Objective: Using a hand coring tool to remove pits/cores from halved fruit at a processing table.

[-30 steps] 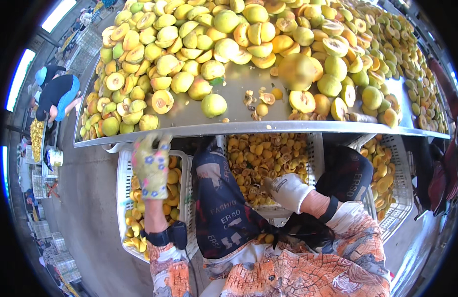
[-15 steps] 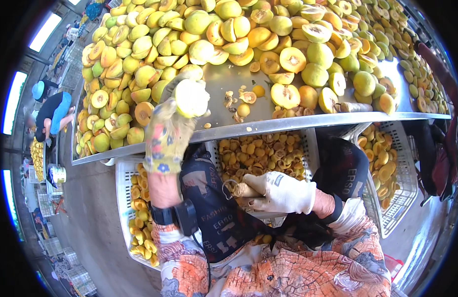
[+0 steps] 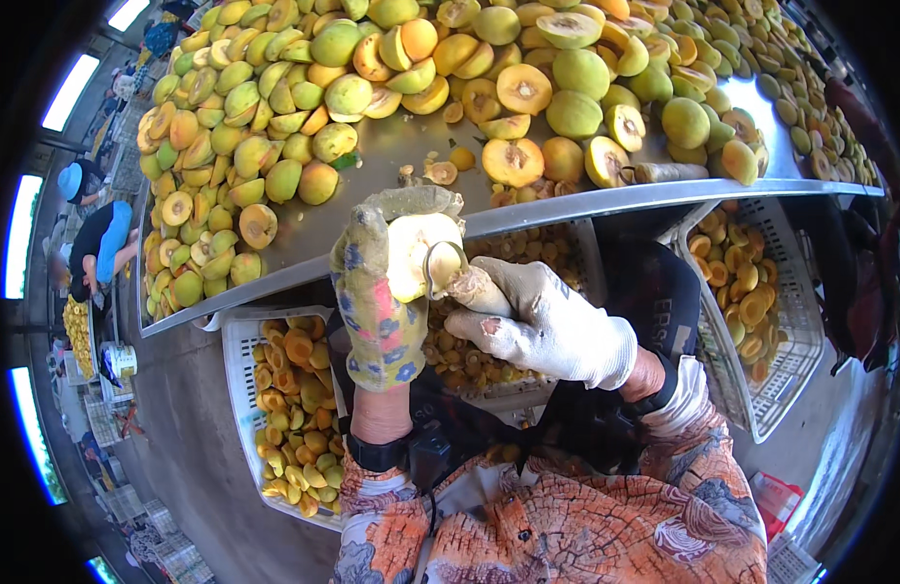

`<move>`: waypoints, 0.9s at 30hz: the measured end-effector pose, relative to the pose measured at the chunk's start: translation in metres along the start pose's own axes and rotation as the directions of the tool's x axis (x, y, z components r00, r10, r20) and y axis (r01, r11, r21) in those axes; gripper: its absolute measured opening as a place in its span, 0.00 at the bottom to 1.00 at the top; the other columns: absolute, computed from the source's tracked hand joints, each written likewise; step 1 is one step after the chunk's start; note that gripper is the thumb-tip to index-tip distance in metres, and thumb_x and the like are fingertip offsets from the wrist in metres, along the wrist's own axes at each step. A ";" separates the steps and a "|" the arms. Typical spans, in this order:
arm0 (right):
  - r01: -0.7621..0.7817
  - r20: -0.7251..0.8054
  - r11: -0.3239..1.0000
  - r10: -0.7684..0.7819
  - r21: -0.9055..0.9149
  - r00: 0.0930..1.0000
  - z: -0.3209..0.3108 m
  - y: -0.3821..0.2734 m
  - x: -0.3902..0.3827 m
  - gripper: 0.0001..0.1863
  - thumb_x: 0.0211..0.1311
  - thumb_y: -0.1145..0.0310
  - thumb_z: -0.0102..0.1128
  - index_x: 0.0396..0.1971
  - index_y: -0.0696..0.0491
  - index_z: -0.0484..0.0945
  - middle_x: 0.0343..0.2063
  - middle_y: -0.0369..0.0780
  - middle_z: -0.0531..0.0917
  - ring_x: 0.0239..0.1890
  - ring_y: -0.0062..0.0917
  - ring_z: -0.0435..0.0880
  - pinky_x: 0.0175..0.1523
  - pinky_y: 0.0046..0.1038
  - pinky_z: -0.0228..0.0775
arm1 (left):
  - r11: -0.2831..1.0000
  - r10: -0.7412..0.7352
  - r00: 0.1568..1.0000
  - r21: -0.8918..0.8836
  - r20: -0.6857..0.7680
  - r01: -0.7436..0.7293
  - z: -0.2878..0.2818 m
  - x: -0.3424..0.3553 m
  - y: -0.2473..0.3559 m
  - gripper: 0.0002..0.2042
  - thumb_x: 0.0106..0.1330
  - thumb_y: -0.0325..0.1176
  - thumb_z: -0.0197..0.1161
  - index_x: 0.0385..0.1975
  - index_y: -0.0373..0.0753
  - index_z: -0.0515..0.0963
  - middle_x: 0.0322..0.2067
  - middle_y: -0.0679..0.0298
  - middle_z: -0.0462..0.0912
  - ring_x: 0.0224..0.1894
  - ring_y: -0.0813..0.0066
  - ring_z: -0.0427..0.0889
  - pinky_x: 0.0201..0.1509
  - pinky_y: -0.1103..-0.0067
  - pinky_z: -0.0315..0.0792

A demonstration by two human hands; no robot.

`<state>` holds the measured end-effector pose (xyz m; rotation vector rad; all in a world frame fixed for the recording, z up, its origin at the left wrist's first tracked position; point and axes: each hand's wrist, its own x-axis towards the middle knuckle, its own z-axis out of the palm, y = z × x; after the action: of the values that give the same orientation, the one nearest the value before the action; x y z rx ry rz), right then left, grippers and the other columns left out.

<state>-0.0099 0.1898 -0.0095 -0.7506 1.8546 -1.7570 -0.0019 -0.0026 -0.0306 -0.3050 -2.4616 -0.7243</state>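
My left hand (image 3: 382,326) in a floral glove grips a pale cut fruit half (image 3: 411,238) just below the metal tray's edge (image 3: 275,298). My right hand (image 3: 557,326) in a white glove holds a looped blade tool by its wooden handle (image 3: 477,288); the metal loop (image 3: 440,263) sits in the middle of the fruit. Whole and halved yellow-green fruit (image 3: 576,112) are heaped on the tray, with small scraps near its front edge.
White baskets of fruit halves stand at left (image 3: 238,389) and right (image 3: 769,409); a middle basket of small pieces sits behind my hands. A co-worker in a blue hat (image 3: 99,253) and others are at far left. A red bag (image 3: 773,501) lies at lower right.
My left hand rose to the tray, took a fruit half and moved right and down. My right hand came up from the middle basket, bringing the looped tool into the fruit.
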 end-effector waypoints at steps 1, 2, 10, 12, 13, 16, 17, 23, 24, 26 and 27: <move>0.017 -0.015 0.999 -0.017 0.029 1.000 0.000 0.002 0.000 0.20 0.63 0.58 0.57 0.43 0.61 0.74 0.29 0.47 0.80 0.30 0.33 0.79 0.40 0.32 0.70 | 0.895 -0.211 0.977 -0.406 -0.020 0.185 0.010 -0.006 -0.003 0.17 0.73 0.39 0.51 0.53 0.32 0.72 0.47 0.56 0.78 0.47 0.68 0.78 0.51 0.75 0.73; 0.036 -0.031 0.998 -0.034 0.058 0.999 0.000 0.003 0.001 0.19 0.63 0.59 0.57 0.43 0.61 0.74 0.29 0.47 0.80 0.31 0.33 0.79 0.40 0.32 0.71 | 0.895 -0.211 0.978 -0.405 -0.012 0.188 0.012 -0.011 -0.007 0.17 0.73 0.39 0.51 0.53 0.32 0.72 0.47 0.56 0.78 0.47 0.68 0.78 0.51 0.75 0.73; -0.071 0.010 0.988 0.071 0.135 0.997 0.005 0.008 0.002 0.18 0.63 0.60 0.60 0.43 0.59 0.75 0.26 0.37 0.78 0.30 0.17 0.72 0.38 0.25 0.68 | 0.403 -0.420 0.883 -0.828 0.211 0.389 0.009 -0.002 0.012 0.18 0.71 0.42 0.53 0.47 0.31 0.76 0.44 0.60 0.80 0.46 0.73 0.79 0.51 0.75 0.73; -0.059 0.043 0.994 0.056 0.089 0.998 0.005 0.009 0.002 0.16 0.63 0.61 0.59 0.43 0.59 0.75 0.25 0.35 0.78 0.29 0.17 0.72 0.37 0.25 0.68 | 0.448 -0.463 0.870 -0.801 0.171 0.396 0.007 -0.005 0.017 0.19 0.71 0.43 0.53 0.46 0.31 0.77 0.42 0.59 0.81 0.45 0.73 0.80 0.51 0.75 0.73; -0.060 0.044 0.994 0.056 0.089 0.997 0.005 0.009 0.003 0.16 0.63 0.61 0.59 0.43 0.59 0.75 0.25 0.35 0.78 0.29 0.17 0.72 0.37 0.25 0.68 | 0.487 -0.500 0.856 -0.774 0.132 0.404 0.007 -0.007 0.020 0.19 0.70 0.44 0.53 0.45 0.31 0.77 0.40 0.59 0.82 0.43 0.73 0.80 0.51 0.75 0.73; -0.087 0.095 0.991 0.077 0.104 0.993 0.006 0.012 0.004 0.16 0.64 0.62 0.59 0.42 0.59 0.75 0.24 0.35 0.78 0.28 0.16 0.72 0.37 0.24 0.68 | 0.776 -0.427 0.900 -0.546 -0.086 0.316 0.011 -0.013 0.020 0.20 0.70 0.44 0.52 0.43 0.30 0.78 0.39 0.58 0.82 0.42 0.73 0.80 0.50 0.75 0.73; -0.092 0.122 0.989 0.078 0.113 0.989 0.006 0.013 0.004 0.15 0.64 0.62 0.59 0.42 0.59 0.75 0.24 0.36 0.78 0.28 0.17 0.72 0.37 0.25 0.69 | 0.775 -0.428 0.900 -0.545 -0.082 0.320 0.009 -0.013 0.022 0.20 0.70 0.44 0.52 0.43 0.30 0.78 0.39 0.58 0.82 0.42 0.73 0.80 0.50 0.75 0.73; 0.081 0.188 0.997 -0.078 -0.005 0.979 0.003 0.035 0.009 0.15 0.63 0.63 0.60 0.42 0.59 0.75 0.28 0.41 0.82 0.30 0.23 0.78 0.40 0.29 0.71 | 0.584 -0.371 0.917 -0.731 0.147 0.354 0.001 -0.014 0.015 0.19 0.68 0.42 0.54 0.44 0.29 0.78 0.40 0.58 0.82 0.43 0.74 0.80 0.51 0.76 0.72; 0.125 0.199 0.992 -0.117 -0.028 0.973 0.003 0.037 0.010 0.15 0.63 0.63 0.61 0.42 0.59 0.74 0.30 0.43 0.82 0.31 0.25 0.79 0.41 0.29 0.72 | 0.561 -0.392 0.907 -0.742 0.153 0.367 0.001 -0.015 0.015 0.19 0.68 0.42 0.53 0.44 0.29 0.78 0.40 0.58 0.82 0.43 0.73 0.80 0.51 0.76 0.72; 0.123 0.193 0.992 -0.121 -0.002 0.974 0.004 0.041 0.010 0.15 0.63 0.63 0.61 0.42 0.59 0.74 0.31 0.43 0.83 0.32 0.25 0.79 0.42 0.29 0.72 | 0.517 -0.424 0.891 -0.765 0.162 0.385 0.002 -0.014 0.018 0.20 0.68 0.43 0.53 0.43 0.29 0.78 0.39 0.58 0.82 0.43 0.72 0.80 0.51 0.75 0.73; 0.128 0.193 0.992 -0.129 0.020 0.973 0.005 0.043 0.011 0.16 0.63 0.63 0.61 0.42 0.60 0.74 0.31 0.44 0.83 0.33 0.24 0.79 0.42 0.29 0.72 | 0.494 -0.439 0.883 -0.776 0.167 0.392 0.002 -0.013 0.020 0.20 0.69 0.43 0.52 0.43 0.29 0.78 0.39 0.58 0.82 0.42 0.71 0.80 0.51 0.74 0.73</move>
<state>-0.0174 0.1798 -0.0523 -1.0216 1.7028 -1.6998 0.0150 0.0143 -0.0312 0.0221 -1.9915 -2.0336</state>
